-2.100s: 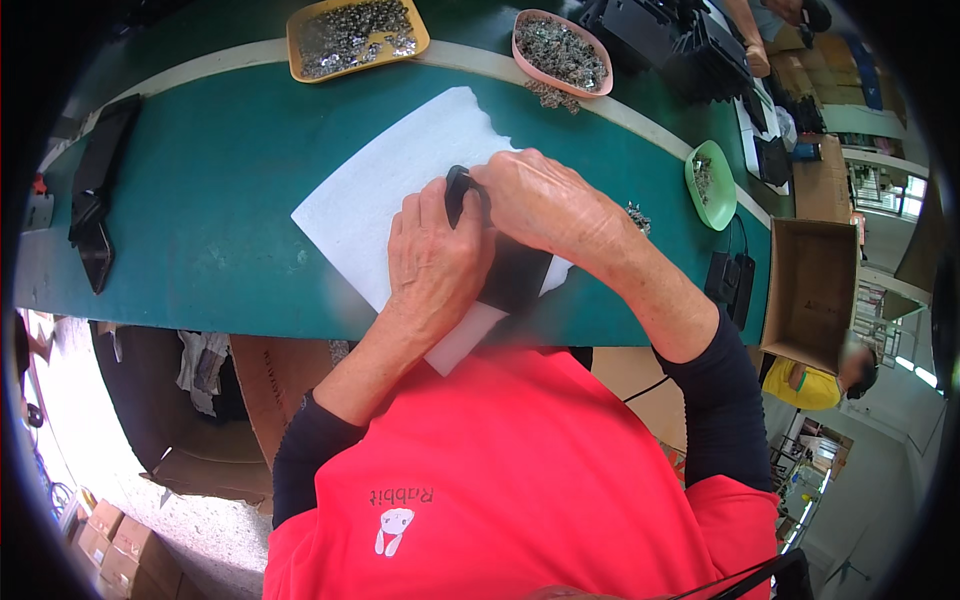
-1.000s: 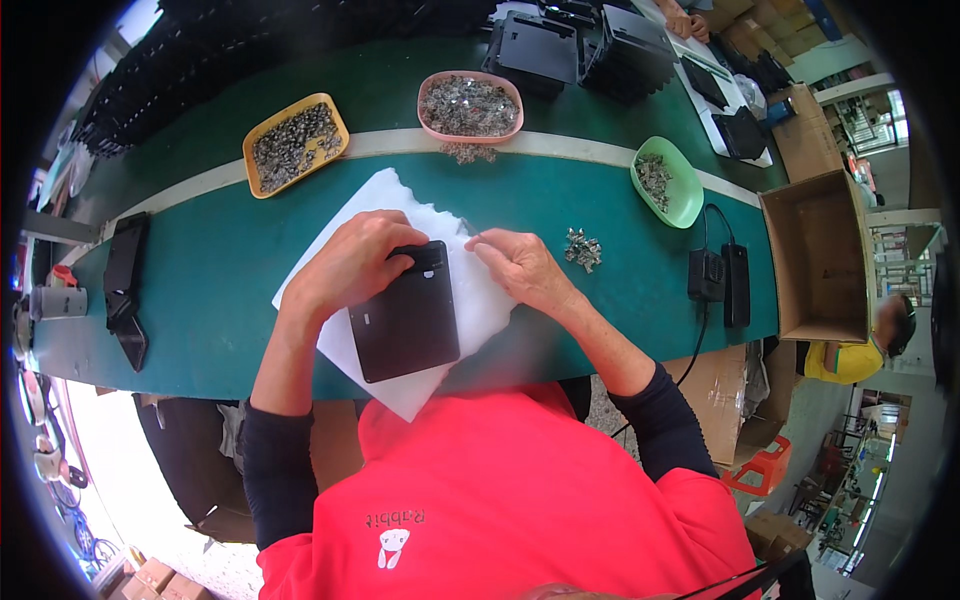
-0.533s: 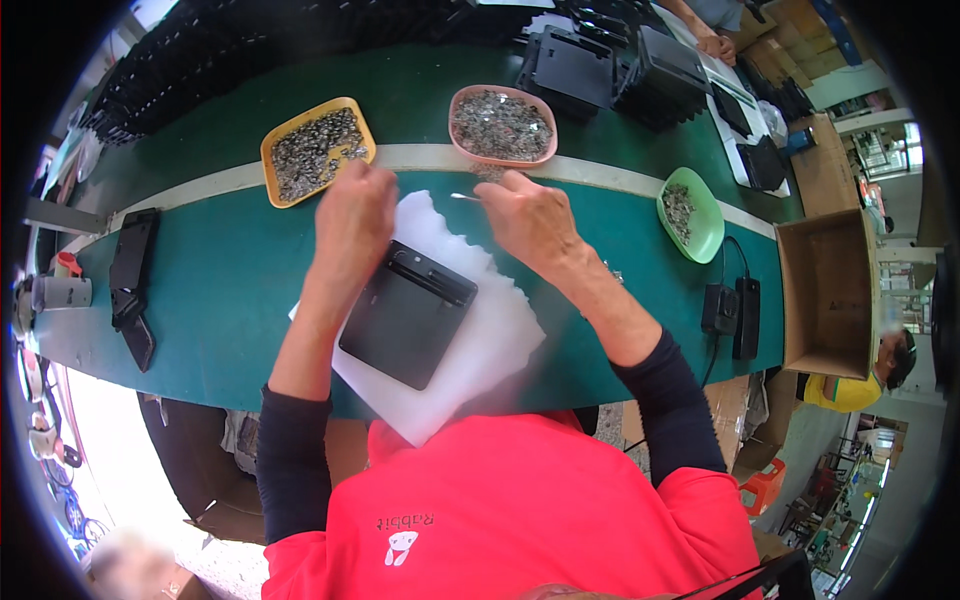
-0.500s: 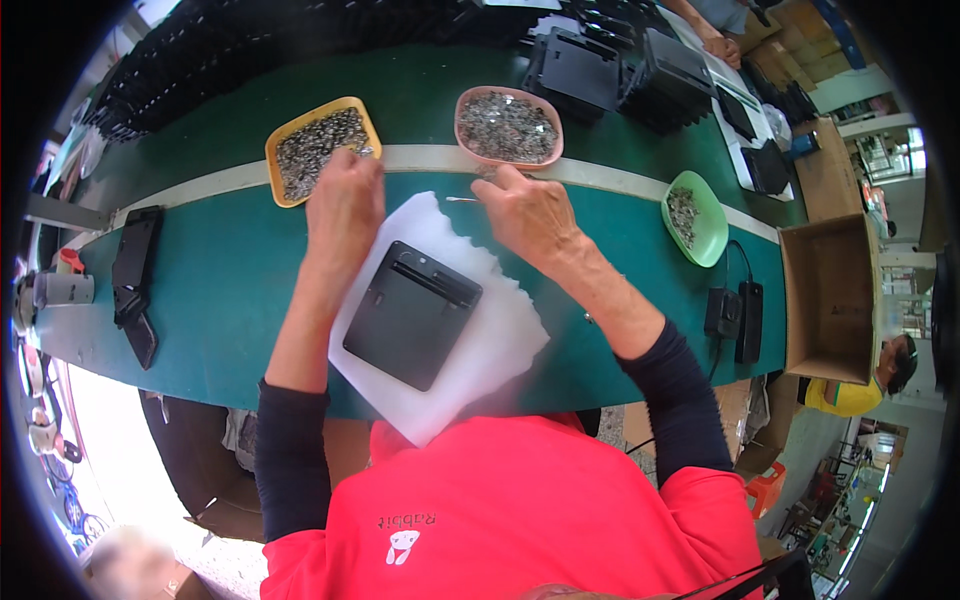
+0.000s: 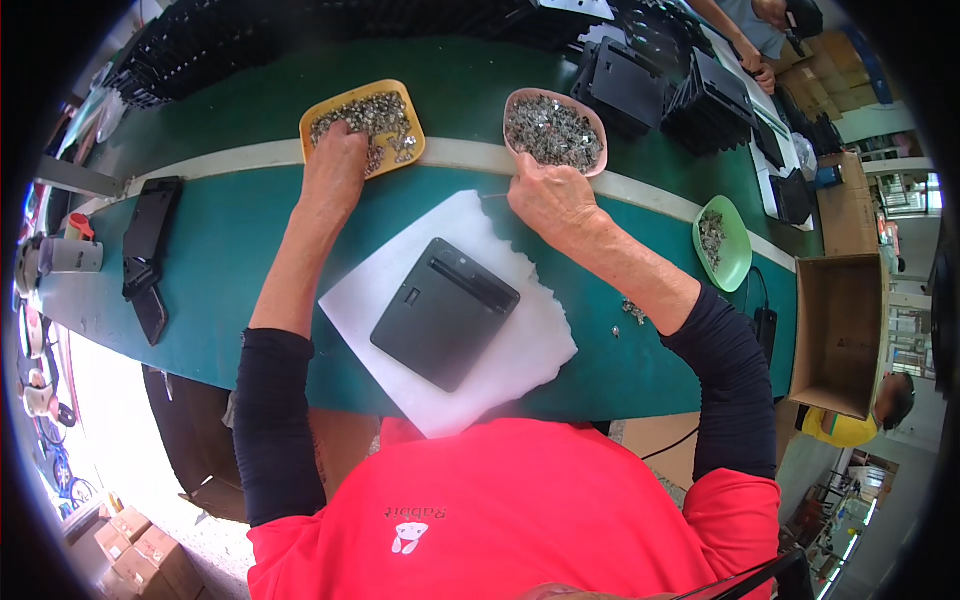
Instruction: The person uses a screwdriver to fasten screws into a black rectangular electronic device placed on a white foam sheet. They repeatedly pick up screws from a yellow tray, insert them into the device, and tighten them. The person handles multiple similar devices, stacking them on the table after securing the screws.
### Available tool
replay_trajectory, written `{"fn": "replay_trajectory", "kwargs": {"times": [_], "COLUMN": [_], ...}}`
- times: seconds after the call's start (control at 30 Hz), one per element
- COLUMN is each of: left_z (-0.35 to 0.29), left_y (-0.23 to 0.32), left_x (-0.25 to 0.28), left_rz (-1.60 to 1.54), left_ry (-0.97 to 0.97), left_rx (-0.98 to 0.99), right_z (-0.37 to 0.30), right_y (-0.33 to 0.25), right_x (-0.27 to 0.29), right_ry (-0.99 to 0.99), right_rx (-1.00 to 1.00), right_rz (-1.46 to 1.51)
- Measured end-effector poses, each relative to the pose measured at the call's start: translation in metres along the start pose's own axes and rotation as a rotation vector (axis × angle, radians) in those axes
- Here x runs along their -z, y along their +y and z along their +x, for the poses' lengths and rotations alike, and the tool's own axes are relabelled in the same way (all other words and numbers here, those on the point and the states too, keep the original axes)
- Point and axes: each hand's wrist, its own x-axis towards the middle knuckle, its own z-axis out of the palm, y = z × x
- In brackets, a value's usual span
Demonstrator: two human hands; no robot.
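Observation:
My left hand [image 5: 337, 160] reaches into a yellow tray [image 5: 417, 137] of small metal parts [image 5: 378, 112]. Its fingers are bent down and closed among the parts; whatever they pinch is hidden. By the near rim of a pink tray [image 5: 603, 150], heaped with small shiny metal pieces [image 5: 552, 132], my right hand [image 5: 553, 195] is closed on a thin stick [image 5: 493, 195] that juts out to its left. Between my forearms, a flat dark grey plastic panel [image 5: 440, 320] with a long slot lies on a white foam sheet [image 5: 375, 290].
A green tray [image 5: 741, 245] of small parts sits at the right, near an open cardboard box [image 5: 838, 335]. Loose metal bits [image 5: 632, 312] lie by my right forearm. At the left rests a black bracket [image 5: 150, 240]. Stacked black panels [image 5: 622, 85] stand at the back, near another person's hands [image 5: 757, 68].
My left hand has gone deeper into the yellow tray, and its parts are spread differently. My right hand has moved closer to the pink tray. The whole view has shifted slightly.

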Motion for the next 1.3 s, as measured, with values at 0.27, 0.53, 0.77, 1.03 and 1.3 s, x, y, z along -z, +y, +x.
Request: {"fn": "replay_trajectory", "kwargs": {"times": [0.27,0.53,0.77,1.03,1.3], "left_z": [-0.004,-0.025,-0.115,-0.144,-0.150], "left_y": [0.017,0.044,0.136,0.142,0.131], "left_x": [0.013,0.010,0.039,0.036,0.031], "left_rz": [0.124,-0.199,-0.907,-0.867,-0.983], "left_ry": [0.112,0.382,0.194,0.325,0.393], "left_rx": [0.035,-0.017,-0.024,-0.019,0.038], "right_z": [-0.038,-0.069,-0.071,-0.071,-0.067], "right_y": [0.015,-0.017,-0.053,-0.064,-0.076], "right_x": [-0.010,0.004,0.021,0.021,0.047], "right_ry": [0.344,0.042,0.027,-0.118,0.213], "right_rx": [-0.197,-0.563,-0.559,-0.531,-0.314], "right_rz": [0.665,1.991,2.334,2.338,1.800]}}
